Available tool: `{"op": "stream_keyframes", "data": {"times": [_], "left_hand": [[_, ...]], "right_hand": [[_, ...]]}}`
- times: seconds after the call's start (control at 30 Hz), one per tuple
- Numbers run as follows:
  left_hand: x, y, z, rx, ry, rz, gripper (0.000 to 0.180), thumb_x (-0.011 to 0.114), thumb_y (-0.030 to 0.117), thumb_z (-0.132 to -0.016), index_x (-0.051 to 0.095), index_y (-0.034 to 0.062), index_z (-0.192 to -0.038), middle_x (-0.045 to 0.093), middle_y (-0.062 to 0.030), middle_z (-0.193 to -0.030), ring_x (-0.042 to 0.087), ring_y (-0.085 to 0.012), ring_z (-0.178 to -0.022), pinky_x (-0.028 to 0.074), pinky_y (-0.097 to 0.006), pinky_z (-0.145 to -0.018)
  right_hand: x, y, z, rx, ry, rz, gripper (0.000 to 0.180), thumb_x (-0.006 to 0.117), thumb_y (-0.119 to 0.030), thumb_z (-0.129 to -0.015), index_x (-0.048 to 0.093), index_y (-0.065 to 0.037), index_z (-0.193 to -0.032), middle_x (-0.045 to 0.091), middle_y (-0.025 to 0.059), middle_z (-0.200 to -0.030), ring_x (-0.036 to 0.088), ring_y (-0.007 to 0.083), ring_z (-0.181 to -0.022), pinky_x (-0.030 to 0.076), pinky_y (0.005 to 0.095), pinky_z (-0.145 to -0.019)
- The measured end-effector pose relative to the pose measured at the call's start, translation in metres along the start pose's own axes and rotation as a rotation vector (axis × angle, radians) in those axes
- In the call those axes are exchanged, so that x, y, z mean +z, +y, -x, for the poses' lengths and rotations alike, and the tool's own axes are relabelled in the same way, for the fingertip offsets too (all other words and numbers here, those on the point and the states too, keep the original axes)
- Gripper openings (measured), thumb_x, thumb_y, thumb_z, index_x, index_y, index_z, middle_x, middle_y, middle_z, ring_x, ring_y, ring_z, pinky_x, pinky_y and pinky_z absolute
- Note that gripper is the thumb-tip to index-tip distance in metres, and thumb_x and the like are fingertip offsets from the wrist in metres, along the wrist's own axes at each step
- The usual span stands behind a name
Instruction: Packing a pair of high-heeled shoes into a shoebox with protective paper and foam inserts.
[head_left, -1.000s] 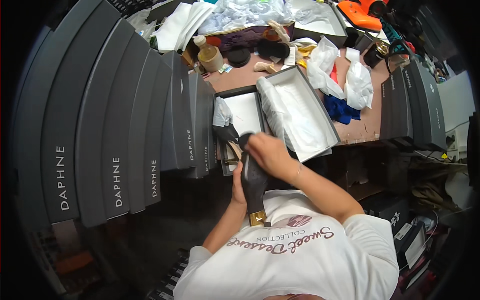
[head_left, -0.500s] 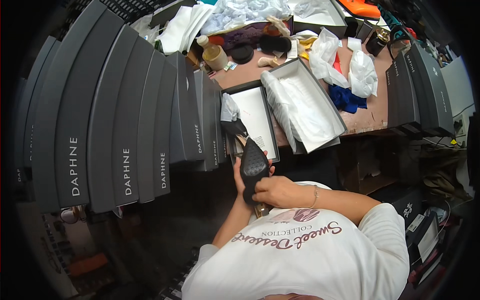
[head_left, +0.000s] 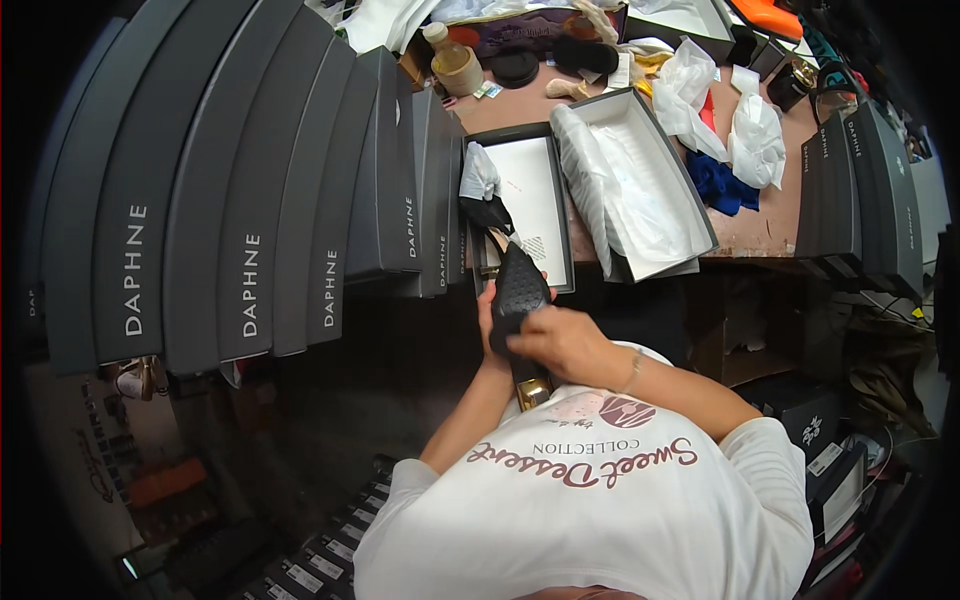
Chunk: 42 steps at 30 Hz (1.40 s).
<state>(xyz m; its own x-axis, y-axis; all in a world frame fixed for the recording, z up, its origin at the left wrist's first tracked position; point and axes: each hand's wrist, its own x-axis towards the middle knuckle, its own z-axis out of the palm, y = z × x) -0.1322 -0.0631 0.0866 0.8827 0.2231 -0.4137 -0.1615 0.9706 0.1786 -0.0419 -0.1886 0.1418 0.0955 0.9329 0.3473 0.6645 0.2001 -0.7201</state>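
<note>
A black shoe [head_left: 522, 285] is held sole up in front of my chest, its textured sole facing me and its gold heel [head_left: 533, 393] near my shirt. My left hand [head_left: 490, 325] wraps round it from the left and beneath, with fingertips showing at the far side. Over the sole lies my right hand [head_left: 565, 342], fingers curled and pressed together, slightly blurred; whatever may be pinched in them is hidden. Just beyond the toe, a second black shoe [head_left: 487, 214] with white tissue [head_left: 480, 172] stuffed in it rests in a shallow dark box part [head_left: 545, 190].
An open box [head_left: 690, 200] with white tissue paper stands right of it. Tall stacks of dark grey shoeboxes [head_left: 200, 200] rise at the left, more boxes [head_left: 870, 200] at the right. A bottle [head_left: 455, 68], crumpled paper [head_left: 757, 140] and a blue cloth [head_left: 720, 185] lie on the table.
The whole view has shifted, so the table sits higher and further right in the picture. My right hand has moved slightly over the sole, and more of the gold heel shows.
</note>
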Motion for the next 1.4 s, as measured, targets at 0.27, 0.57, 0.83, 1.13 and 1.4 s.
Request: {"op": "stream_keyframes", "data": {"times": [0.27, 0.57, 0.83, 1.13, 1.4], "left_hand": [[0.028, -0.013, 0.007, 0.040, -0.035, -0.232, 0.062, 0.039, 0.053, -0.092, 0.048, 0.0025, -0.127, 0.062, -0.0122, -0.112, 0.062, -0.0253, -0.100, 0.050, -0.040, -0.090], [0.027, -0.009, 0.004, -0.106, -0.185, -0.336, 0.073, 0.038, 0.062, -0.090, 0.042, 0.0034, -0.133, 0.053, -0.0169, -0.127, 0.055, -0.0299, -0.115, 0.051, -0.049, -0.091], [0.053, 0.031, -0.022, -0.075, 0.210, -0.309, 0.072, 0.043, 0.063, -0.084, 0.058, -0.0019, -0.111, 0.062, -0.0126, -0.078, 0.061, -0.0205, -0.064, 0.052, -0.030, -0.061], [0.105, 0.028, -0.049, 0.337, 0.365, -0.425, 0.058, 0.052, 0.060, -0.079, 0.056, 0.0035, -0.091, 0.058, -0.0097, -0.071, 0.057, -0.0193, -0.057, 0.049, -0.028, -0.052], [0.105, 0.036, -0.048, 0.391, 0.017, -0.251, 0.060, 0.050, 0.050, -0.082, 0.051, -0.0015, -0.113, 0.059, -0.0149, -0.099, 0.058, -0.0222, -0.071, 0.050, -0.034, -0.059]], "right_hand": [[-0.035, 0.039, -0.029, 0.217, 0.366, 0.192, 0.017, 0.063, -0.007, -0.078, 0.063, -0.007, -0.095, 0.056, 0.0101, -0.079, 0.059, 0.0309, -0.072, 0.048, 0.0376, -0.061], [-0.046, 0.065, -0.036, 0.267, 0.413, 0.163, 0.015, 0.064, -0.010, -0.081, 0.065, -0.006, -0.096, 0.058, 0.0089, -0.085, 0.061, 0.0288, -0.075, 0.050, 0.0359, -0.066], [-0.040, 0.013, 0.021, 0.284, 0.039, -0.201, 0.015, 0.065, -0.009, -0.081, 0.065, -0.005, -0.096, 0.059, 0.0096, -0.088, 0.061, 0.0270, -0.080, 0.050, 0.0337, -0.069], [-0.065, -0.031, 0.004, 0.009, 0.412, 0.160, 0.027, 0.065, -0.001, -0.071, 0.067, -0.005, -0.098, 0.059, 0.0076, -0.081, 0.056, 0.0214, -0.067, 0.046, 0.0326, -0.060], [-0.064, -0.006, 0.060, 0.379, 0.402, 0.121, 0.032, 0.067, 0.005, -0.069, 0.068, -0.003, -0.100, 0.057, 0.0083, -0.081, 0.059, 0.0225, -0.063, 0.051, 0.0324, -0.058]]}}
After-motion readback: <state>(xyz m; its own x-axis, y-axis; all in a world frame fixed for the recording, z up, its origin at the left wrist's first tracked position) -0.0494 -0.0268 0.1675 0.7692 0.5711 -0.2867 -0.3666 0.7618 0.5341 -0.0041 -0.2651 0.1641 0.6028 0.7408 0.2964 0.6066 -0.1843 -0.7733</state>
